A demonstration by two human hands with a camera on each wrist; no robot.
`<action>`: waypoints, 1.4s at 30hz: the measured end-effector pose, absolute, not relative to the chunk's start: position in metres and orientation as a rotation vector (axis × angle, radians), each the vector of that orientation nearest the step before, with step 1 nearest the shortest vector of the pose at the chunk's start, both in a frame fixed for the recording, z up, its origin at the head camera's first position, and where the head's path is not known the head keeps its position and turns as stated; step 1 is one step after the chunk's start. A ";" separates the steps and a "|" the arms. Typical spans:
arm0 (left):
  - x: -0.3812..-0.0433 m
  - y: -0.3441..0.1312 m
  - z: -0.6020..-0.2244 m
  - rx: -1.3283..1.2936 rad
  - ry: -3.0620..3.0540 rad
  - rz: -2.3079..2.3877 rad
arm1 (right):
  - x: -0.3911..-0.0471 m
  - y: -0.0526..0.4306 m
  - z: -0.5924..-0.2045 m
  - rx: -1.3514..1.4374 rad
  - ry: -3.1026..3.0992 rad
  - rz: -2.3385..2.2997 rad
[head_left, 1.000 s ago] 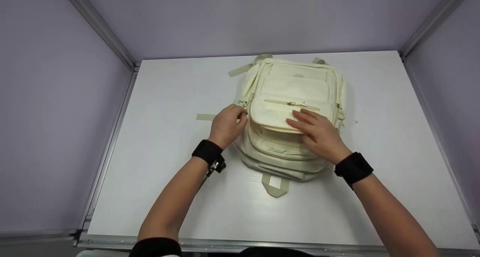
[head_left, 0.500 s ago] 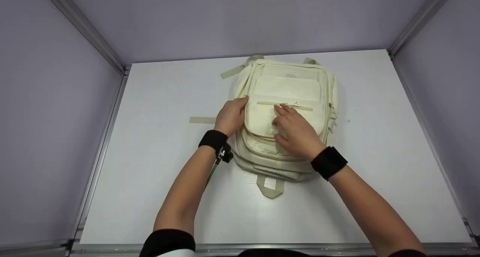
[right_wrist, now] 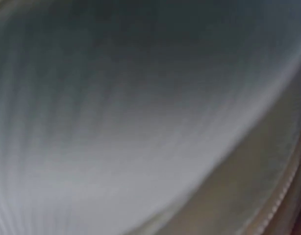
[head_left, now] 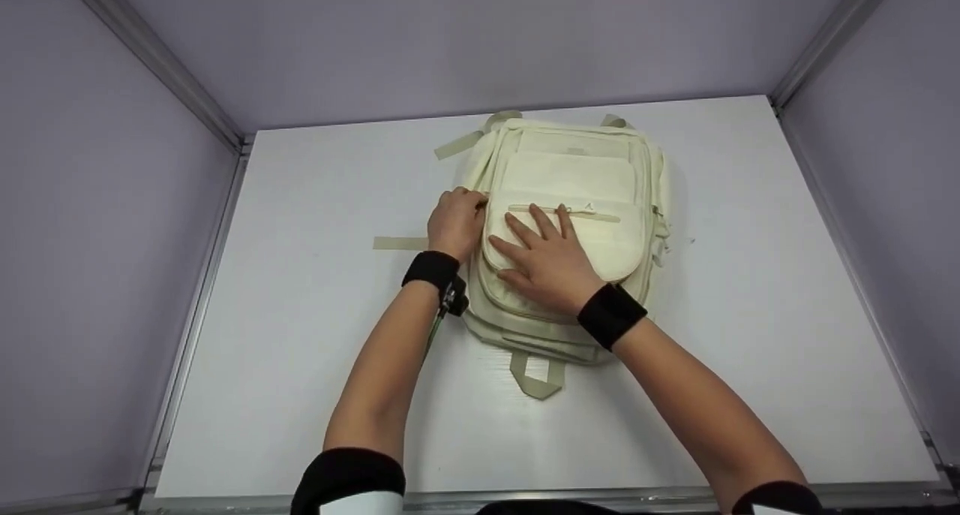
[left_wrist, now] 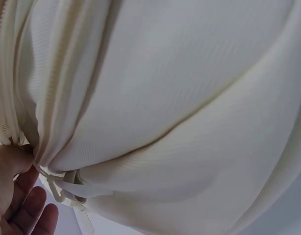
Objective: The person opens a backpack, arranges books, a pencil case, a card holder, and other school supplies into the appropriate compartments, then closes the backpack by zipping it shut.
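Observation:
A cream backpack (head_left: 570, 177) lies on the white table, its front pockets facing up. At its left edge, my left hand (head_left: 456, 221) pinches the side zipper of the front section. Up close in the left wrist view, thumb and forefinger of the left hand (left_wrist: 18, 186) meet at the end of the zipper (left_wrist: 4, 112), hiding the spot they grip; the other fingers curl loosely below. My right hand (head_left: 551, 263) rests spread on the front pocket (head_left: 607, 245), just below its short zipper (head_left: 600, 215). Only blurred pale fabric (right_wrist: 116, 181) and a zipper edge (right_wrist: 275, 205) fill the right wrist view.
Loose straps (head_left: 400, 243) stick out on the backpack's left, and a webbing loop (head_left: 536, 387) lies at its near end. Pale panels (head_left: 450, 42) wall the table (head_left: 300, 350) at the back and both sides. A metal rail runs along the front edge.
My right hand has moved left across the pocket and flattened with fingers spread. The lifted front flap now lies down. My left hand has moved up along the backpack's left side.

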State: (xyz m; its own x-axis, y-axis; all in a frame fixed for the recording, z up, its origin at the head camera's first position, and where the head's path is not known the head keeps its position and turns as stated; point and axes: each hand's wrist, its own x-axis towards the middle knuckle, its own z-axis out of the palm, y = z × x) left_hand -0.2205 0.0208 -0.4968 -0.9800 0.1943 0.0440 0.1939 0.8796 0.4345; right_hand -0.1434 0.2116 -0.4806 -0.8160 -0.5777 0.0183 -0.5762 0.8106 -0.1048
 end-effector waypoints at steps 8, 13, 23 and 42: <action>-0.212 0.014 -0.490 0.368 3.096 0.610 | -0.144 0.211 -0.482 -0.966 2.990 -0.096; -0.202 0.012 -0.485 0.460 3.097 0.527 | -0.146 0.215 -0.484 -0.986 3.011 -0.082; -0.174 0.008 -0.483 0.586 3.106 0.430 | -0.150 0.220 -0.482 -0.983 3.002 -0.129; -0.119 0.029 -0.488 0.717 2.974 0.698 | -0.152 0.239 -0.482 -0.994 2.971 -0.229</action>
